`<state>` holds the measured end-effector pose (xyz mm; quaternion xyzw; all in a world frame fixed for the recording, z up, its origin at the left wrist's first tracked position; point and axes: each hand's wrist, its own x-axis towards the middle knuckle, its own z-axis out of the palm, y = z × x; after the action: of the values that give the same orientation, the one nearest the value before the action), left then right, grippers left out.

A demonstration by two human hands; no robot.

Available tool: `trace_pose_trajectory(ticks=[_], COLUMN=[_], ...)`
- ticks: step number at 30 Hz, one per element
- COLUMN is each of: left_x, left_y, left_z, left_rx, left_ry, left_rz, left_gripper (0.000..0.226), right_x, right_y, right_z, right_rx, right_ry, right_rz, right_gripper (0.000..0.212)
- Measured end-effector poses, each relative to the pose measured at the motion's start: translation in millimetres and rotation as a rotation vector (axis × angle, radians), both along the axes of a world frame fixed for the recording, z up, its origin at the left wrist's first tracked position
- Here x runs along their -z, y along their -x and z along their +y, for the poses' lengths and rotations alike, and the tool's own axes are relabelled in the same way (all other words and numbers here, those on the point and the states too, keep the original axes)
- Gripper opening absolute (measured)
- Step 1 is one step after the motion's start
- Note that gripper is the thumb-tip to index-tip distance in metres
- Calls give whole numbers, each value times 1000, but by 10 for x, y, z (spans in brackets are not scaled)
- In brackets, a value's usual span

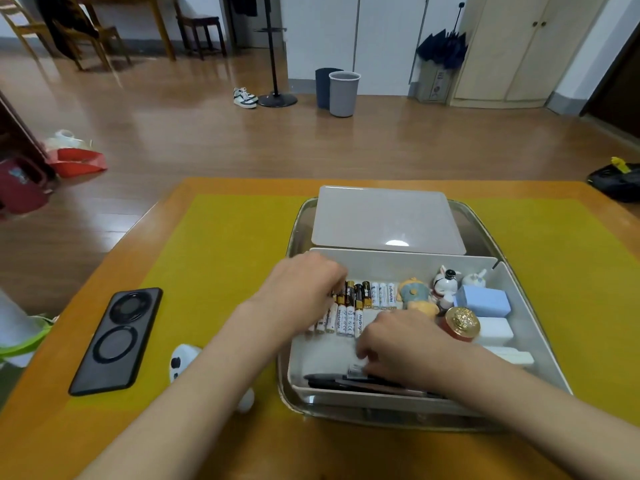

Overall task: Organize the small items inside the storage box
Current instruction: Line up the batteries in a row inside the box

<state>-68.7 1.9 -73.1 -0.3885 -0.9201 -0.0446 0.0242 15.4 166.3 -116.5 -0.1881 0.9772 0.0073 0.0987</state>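
Observation:
A white storage box [398, 263] stands on a metal tray [294, 230] on the yellow mat. Inside lie two rows of batteries [367, 296], small figurines [415, 296], a blue box [483, 301], white boxes [495, 329], a red jar with a gold lid [462, 322] and dark pens [332, 381] along the front wall. My left hand [304, 289] curls over the left end of the battery rows, its fingertips hidden among the batteries. Just above the pens, my right hand [401, 344] pinches a small silver item [356, 370].
The box's lid [384, 220] lies on the tray behind the box. A black phone [117, 341] lies face down on the mat at left, with a small white panda figure [181, 362] beside my left forearm. The table's edges are close on the left and at the far side.

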Motion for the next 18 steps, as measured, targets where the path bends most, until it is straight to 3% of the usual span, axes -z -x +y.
trace_pose_trajectory(ticks=[4, 7, 11, 15, 18], left_x=[-175, -175, -89, 38, 129], left_y=[23, -18, -48, -51, -44], left_z=[-237, -318, -318, -185, -61], left_rx=[-61, -66, 7, 99, 84], left_ry=[-80, -94, -101, 46, 225], left_rz=[10, -3, 8, 61, 57], left_gripper=[3, 2, 8, 17, 24], right_x=[21, 11, -143, -287, -221], right_y=[93, 110, 99, 149, 231], right_z=[-167, -223, -27, 260, 340], right_rx=[-33, -34, 236, 514, 584], right_ry=[-152, -152, 194, 627, 686], right_rz=[-1, -12, -65, -80, -16], right_gripper=[19, 12, 16, 11, 11])
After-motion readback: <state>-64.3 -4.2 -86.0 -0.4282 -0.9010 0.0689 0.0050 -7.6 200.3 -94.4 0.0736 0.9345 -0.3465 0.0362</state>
